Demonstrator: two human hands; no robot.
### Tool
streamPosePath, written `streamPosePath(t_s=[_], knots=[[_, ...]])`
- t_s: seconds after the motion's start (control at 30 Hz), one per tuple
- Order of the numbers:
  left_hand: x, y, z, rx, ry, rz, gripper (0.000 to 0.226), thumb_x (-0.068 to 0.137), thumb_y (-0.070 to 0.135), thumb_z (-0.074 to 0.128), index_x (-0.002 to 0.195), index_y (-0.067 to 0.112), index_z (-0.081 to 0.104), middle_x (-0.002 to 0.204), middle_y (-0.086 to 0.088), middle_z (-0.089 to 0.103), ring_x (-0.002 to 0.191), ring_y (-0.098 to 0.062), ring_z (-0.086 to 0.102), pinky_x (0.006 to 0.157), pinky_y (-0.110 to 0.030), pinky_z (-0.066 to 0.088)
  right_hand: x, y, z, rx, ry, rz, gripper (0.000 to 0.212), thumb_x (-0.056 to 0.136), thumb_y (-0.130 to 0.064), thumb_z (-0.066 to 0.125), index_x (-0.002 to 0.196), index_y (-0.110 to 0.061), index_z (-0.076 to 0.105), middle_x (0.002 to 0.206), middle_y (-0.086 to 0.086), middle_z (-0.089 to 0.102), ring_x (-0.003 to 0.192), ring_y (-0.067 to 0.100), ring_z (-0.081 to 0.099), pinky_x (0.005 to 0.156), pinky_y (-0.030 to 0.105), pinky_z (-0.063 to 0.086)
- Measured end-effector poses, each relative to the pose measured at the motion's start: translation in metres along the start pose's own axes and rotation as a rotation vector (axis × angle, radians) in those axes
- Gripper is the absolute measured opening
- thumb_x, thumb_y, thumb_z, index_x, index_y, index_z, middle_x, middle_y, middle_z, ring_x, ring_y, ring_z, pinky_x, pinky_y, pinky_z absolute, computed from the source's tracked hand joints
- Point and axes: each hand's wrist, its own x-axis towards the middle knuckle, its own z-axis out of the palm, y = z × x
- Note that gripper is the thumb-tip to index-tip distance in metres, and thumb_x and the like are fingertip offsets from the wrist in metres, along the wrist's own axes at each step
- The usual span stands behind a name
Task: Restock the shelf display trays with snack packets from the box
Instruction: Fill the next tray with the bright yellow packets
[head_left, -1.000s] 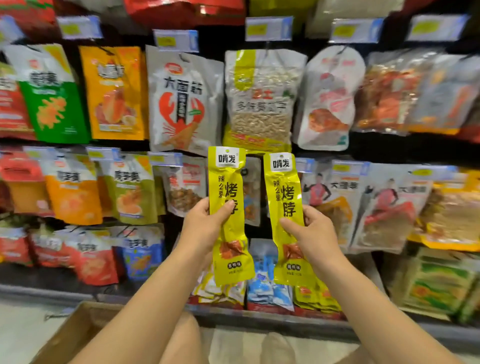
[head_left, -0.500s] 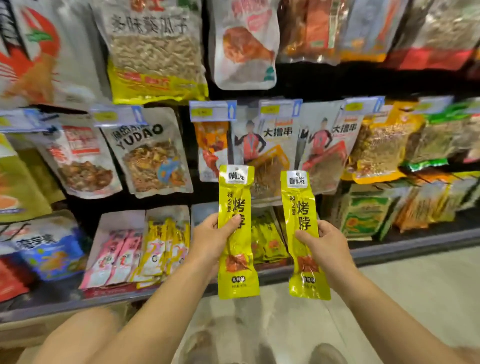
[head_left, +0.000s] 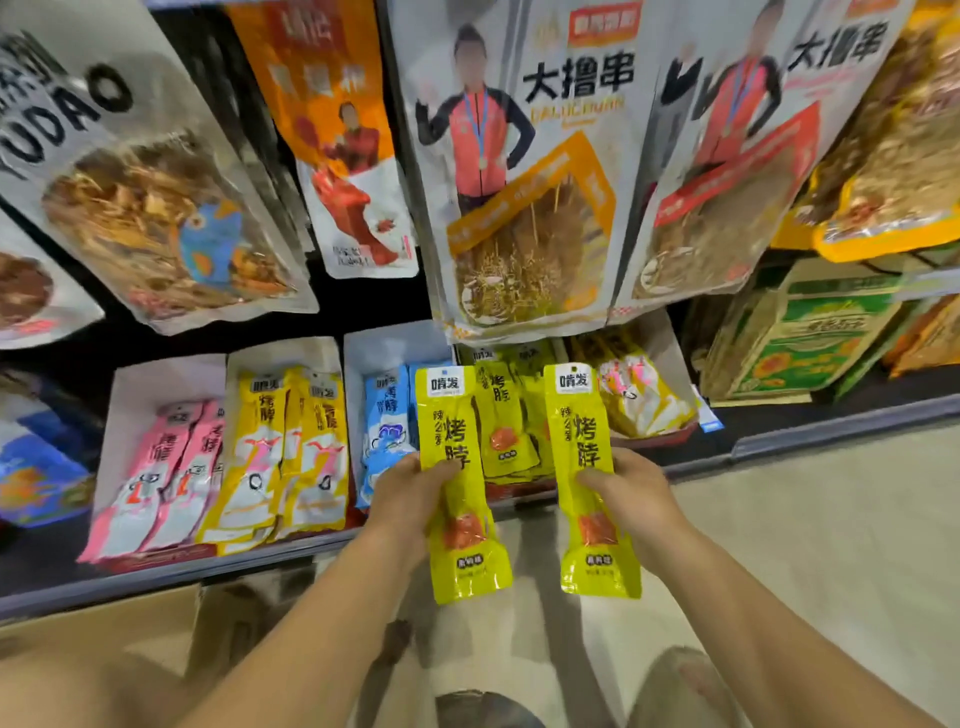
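My left hand (head_left: 410, 493) grips a long yellow-green snack packet (head_left: 460, 483) upright at its middle. My right hand (head_left: 631, 486) holds a second identical yellow-green packet (head_left: 592, 478) the same way. Both packets hang just in front of the bottom shelf's display trays. Directly behind them is a tray of matching yellow-green packets (head_left: 506, 415). Left of it stand a tray of blue packets (head_left: 384, 415), a tray of yellow packets (head_left: 291, 447) and a tray of pink packets (head_left: 161, 478). The cardboard box (head_left: 104, 631) sits on the floor at the lower left, its inside hidden.
Large snack bags (head_left: 519, 171) hang on pegs above the trays and overhang them. A green and tan carton (head_left: 800, 332) stands on the shelf at right. The grey shelf edge (head_left: 831, 431) runs across. Pale floor lies at right; my knees and shoes show at the bottom.
The view has dropped and closed in on the bottom shelf. Both hands, still holding their packets, have come down from the hanging bags to just in front of the yellow-green tray.
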Motion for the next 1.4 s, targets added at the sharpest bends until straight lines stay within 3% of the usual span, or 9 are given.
streamPosePath(t_s=[0.13, 0.3, 0.37, 0.47, 0.53, 0.8, 1.0, 1.2, 1.4], knots=[[0.036, -0.008, -0.005, -0.023, 0.009, -0.011, 0.032, 0.076, 0.017, 0.078, 0.107, 0.014, 0.073, 0.107, -0.018, 0.074, 0.099, -0.039, 0.071, 0.090, -0.062, 0.053, 0.048, -0.008, 0.025, -0.040, -0.045, -0.010, 0.016, 0.084, -0.005, 0.068, 0.094, -0.015, 0.076, 0.091, 0.003, 0.077, 0.084, 0.023, 0.073, 0.077, 0.041, 0.059], [0.048, -0.006, -0.012, -0.082, 0.049, -0.005, 0.023, 0.087, 0.009, 0.072, 0.109, 0.014, 0.073, 0.103, -0.013, 0.076, 0.096, -0.034, 0.072, 0.086, -0.054, 0.057, 0.098, -0.022, 0.069, -0.116, -0.064, -0.043, 0.019, 0.083, -0.013, 0.075, 0.092, 0.001, 0.069, 0.095, 0.027, 0.070, 0.068, 0.021, 0.058, 0.059, 0.043, 0.049], [0.048, -0.005, -0.018, -0.096, 0.055, -0.010, 0.022, 0.088, 0.009, 0.071, 0.109, 0.012, 0.073, 0.104, -0.014, 0.075, 0.097, -0.034, 0.071, 0.087, -0.054, 0.057, 0.115, -0.025, 0.089, -0.136, -0.057, -0.045, 0.026, 0.082, -0.017, 0.077, 0.097, 0.001, 0.067, 0.102, 0.027, 0.070, 0.073, 0.023, 0.060, 0.067, 0.050, 0.052], [0.050, -0.004, -0.027, -0.100, 0.089, 0.005, 0.021, 0.088, 0.012, 0.071, 0.109, 0.008, 0.072, 0.105, -0.015, 0.075, 0.101, -0.037, 0.070, 0.091, -0.055, 0.055, 0.130, -0.030, 0.114, -0.200, -0.029, -0.053, 0.053, 0.087, -0.023, 0.077, 0.132, -0.005, 0.059, 0.126, 0.013, 0.065, 0.100, 0.026, 0.063, 0.085, 0.036, 0.051], [0.050, -0.005, -0.029, -0.102, 0.116, 0.014, 0.020, 0.089, 0.013, 0.071, 0.107, 0.007, 0.071, 0.104, -0.016, 0.075, 0.099, -0.037, 0.070, 0.088, -0.052, 0.056, 0.137, -0.030, 0.126, -0.254, -0.017, -0.082, 0.056, 0.089, -0.025, 0.075, 0.138, -0.007, 0.054, 0.125, 0.011, 0.065, 0.096, 0.025, 0.063, 0.079, 0.027, 0.046], [0.047, -0.003, -0.013, -0.071, 0.087, 0.005, 0.025, 0.088, 0.007, 0.069, 0.113, 0.009, 0.070, 0.107, -0.014, 0.075, 0.101, -0.037, 0.070, 0.090, -0.058, 0.054, 0.131, -0.033, 0.125, -0.341, -0.009, -0.126, 0.058, 0.090, -0.029, 0.074, 0.139, -0.008, 0.053, 0.133, 0.012, 0.062, 0.117, 0.030, 0.061, 0.093, 0.037, 0.050], [0.053, 0.009, 0.019, -0.042, 0.028, -0.005, 0.023, 0.088, 0.009, 0.069, 0.111, 0.011, 0.071, 0.106, -0.013, 0.075, 0.102, -0.037, 0.070, 0.090, -0.062, 0.053, 0.133, -0.037, 0.068, -0.291, 0.083, -0.155, 0.032, 0.092, -0.028, 0.068, 0.119, -0.012, 0.065, 0.117, 0.006, 0.070, 0.104, 0.029, 0.066, 0.090, 0.037, 0.053], [0.089, 0.015, 0.086, 0.043, 0.032, 0.046, 0.046, 0.075, 0.026, 0.085, 0.114, 0.012, 0.064, 0.114, -0.010, 0.071, 0.101, -0.028, 0.069, 0.091, -0.045, 0.057, 0.134, -0.008, 0.002, -0.230, 0.131, -0.143, 0.021, 0.088, -0.027, 0.064, 0.105, -0.016, 0.070, 0.100, 0.001, 0.070, 0.097, 0.025, 0.065, 0.090, 0.039, 0.054], [0.122, 0.008, 0.149, 0.206, 0.081, 0.142, 0.025, 0.087, 0.013, 0.075, 0.109, 0.015, 0.064, 0.099, -0.004, 0.067, 0.080, -0.017, 0.063, 0.071, -0.028, 0.053, 0.141, 0.016, -0.020, -0.177, 0.104, -0.150, 0.016, 0.092, -0.019, 0.063, 0.106, -0.017, 0.070, 0.107, 0.006, 0.070, 0.098, 0.024, 0.066, 0.088, 0.032, 0.052]])
